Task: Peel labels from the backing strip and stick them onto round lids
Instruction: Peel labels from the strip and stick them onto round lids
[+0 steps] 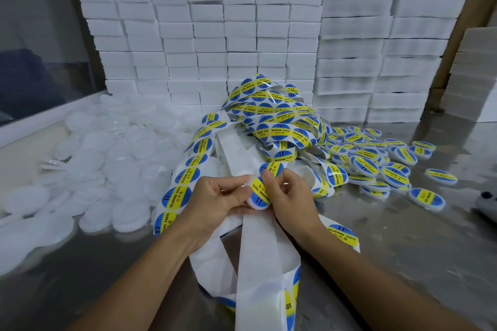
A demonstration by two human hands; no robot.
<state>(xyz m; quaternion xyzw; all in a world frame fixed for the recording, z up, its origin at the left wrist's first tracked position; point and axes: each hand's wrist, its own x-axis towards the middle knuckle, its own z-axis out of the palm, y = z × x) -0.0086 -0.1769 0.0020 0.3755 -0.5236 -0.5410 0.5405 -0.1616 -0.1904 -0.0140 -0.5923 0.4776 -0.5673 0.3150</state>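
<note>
My left hand (pixel 219 197) grips a white round lid (pixel 255 203) at the middle of the table, its fingers curled round the rim. A blue and yellow "soldering paste" label (pixel 259 191) lies on the lid's top. My right hand (pixel 289 193) presses and pinches that label with thumb and forefinger. The white backing strip (pixel 258 239) runs under both hands toward me, and a tangle of strip with labels (pixel 277 121) heaps behind them.
Several bare white lids (pixel 102 164) cover the table's left side. Several labelled lids (pixel 376 161) lie scattered at the right. Stacks of white boxes (pixel 242 43) wall off the back, with cardboard cartons behind. A dark object (pixel 486 203) sits at the right edge.
</note>
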